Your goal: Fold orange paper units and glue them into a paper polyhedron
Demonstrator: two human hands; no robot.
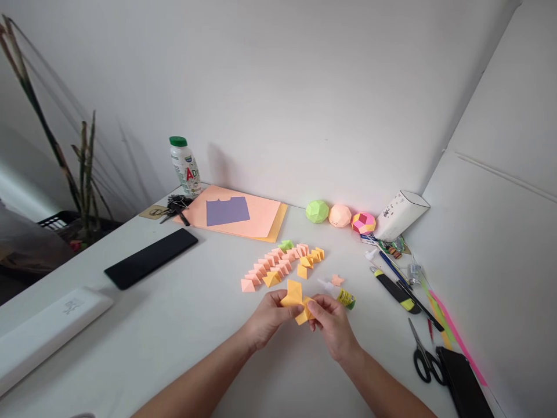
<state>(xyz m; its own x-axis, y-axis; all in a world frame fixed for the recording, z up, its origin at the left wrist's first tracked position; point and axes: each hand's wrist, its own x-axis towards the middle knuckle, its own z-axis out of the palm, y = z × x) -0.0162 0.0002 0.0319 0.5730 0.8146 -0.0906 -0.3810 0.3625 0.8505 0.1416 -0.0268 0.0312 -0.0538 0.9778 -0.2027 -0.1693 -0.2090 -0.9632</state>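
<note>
Between my two hands is a yellow-orange folded paper piece (295,291) with several flaps, lifted a little off the white table. My left hand (267,318) pinches its left side between thumb and fingers. The right side is gripped by my right hand (329,322), its thumb pressed on the paper. Just beyond lie rows of small folded pink paper pieces (264,268), with a few orange pieces (306,261) and a green one (286,245) among them. A small yellow-green glue tube (347,299) lies behind my right hand, near a pink paper scrap (337,280).
Along the wall sit green (317,211), pink (340,216) and multicoloured paper balls (363,223). Scissors (425,359), a utility knife (394,290) and a phone (463,383) lie right. Left are a black slab (151,258), pink paper sheets (261,215) and a white bottle (185,168).
</note>
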